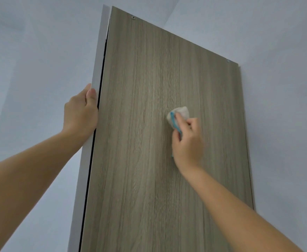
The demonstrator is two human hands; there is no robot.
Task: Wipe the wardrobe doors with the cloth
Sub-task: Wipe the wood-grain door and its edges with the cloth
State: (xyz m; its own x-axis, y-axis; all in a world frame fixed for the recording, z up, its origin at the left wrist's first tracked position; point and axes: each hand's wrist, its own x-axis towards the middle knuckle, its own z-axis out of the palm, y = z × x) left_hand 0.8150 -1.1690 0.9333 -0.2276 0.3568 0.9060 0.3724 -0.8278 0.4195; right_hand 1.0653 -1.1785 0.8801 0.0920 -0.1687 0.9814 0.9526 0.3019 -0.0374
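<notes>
A tall wood-grain wardrobe panel [140, 124] fills the middle of the head view, seen from below. My right hand [187, 142] presses a bunched white cloth with a blue stripe [180, 114] flat against the panel near its middle. My left hand [79, 115] grips the white door edge [99, 60] on the panel's left side, thumb on the front face and fingers wrapped behind it. A dark gap runs between the white edge and the wood panel.
Pale blue-grey walls [30, 51] surround the wardrobe, with a corner to the upper right. Two small screw heads [133, 17] sit near the panel's top edge. A thin vertical seam runs down the panel's right side [247, 142].
</notes>
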